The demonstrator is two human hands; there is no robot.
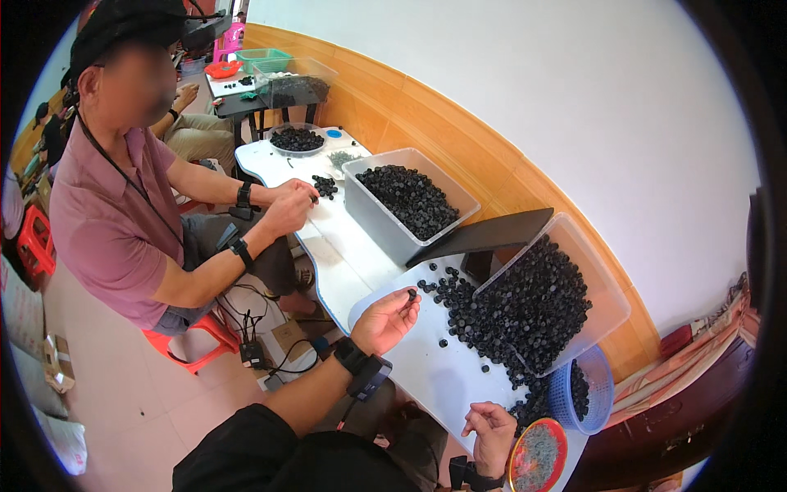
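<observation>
My left hand (384, 322) is raised over the front edge of the white table, its fingertips pinching a small black round part (411, 294). Lower right, my right hand (491, 435) is beside a red-rimmed dish (561, 459) full of tiny greyish, translucent pieces. Its thumb and fingers are drawn together; whatever may be between them is too small to make out. A large heap of similar black parts (533, 307) spills from a tipped clear bin (602, 316) onto the tabletop, a few lying loose near my left hand.
A blue basket (598, 394) with black parts stands against the heap. Farther back is a grey bin (373, 209) of black parts, and a dark board (492, 234) leans by it. On the left a co-worker in a pink shirt (111, 221) sits on a red stool (197, 340), handling a small part.
</observation>
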